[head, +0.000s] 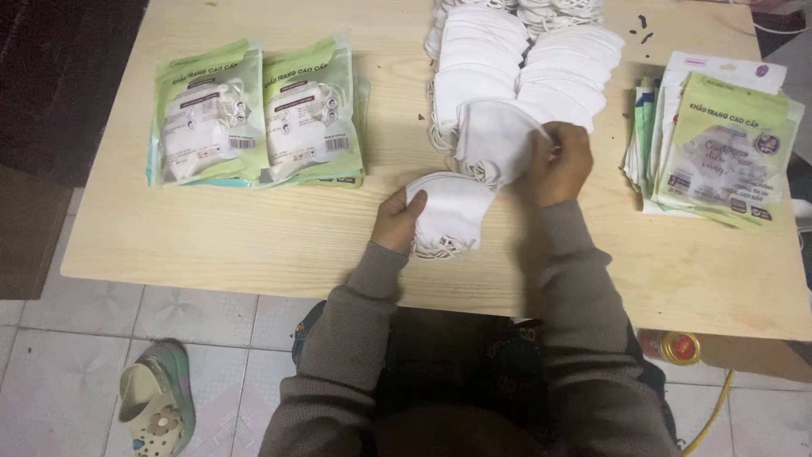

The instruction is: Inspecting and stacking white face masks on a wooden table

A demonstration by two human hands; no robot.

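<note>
While both hands work at the near middle of the pale wooden table [254,237], the left hand [397,222] has its fingers curled closed on the left edge of a small stack of folded white masks [450,216], elastic loops showing beneath that stack; the right hand [562,162] pinches, fingers narrow, the right edge of a single white mask [497,140] lifted just above and beyond the stack, the two touching or nearly so. Directly beyond the right fingers: two overlapping rows of loose white masks [524,59], fanned toward the far edge. Well left of the left fingers: two filled green-and-clear mask packets [258,114], side by side, flat. Well right of the right fingers: a pile of empty green printed pouches [719,148], squared up near the table's right edge. Below the table, on tiled floor: a pale clog sandal [156,406] to the left; a yellow-capped bottle [681,347] to the right. Grey-brown sleeves cover both forearms.
</note>
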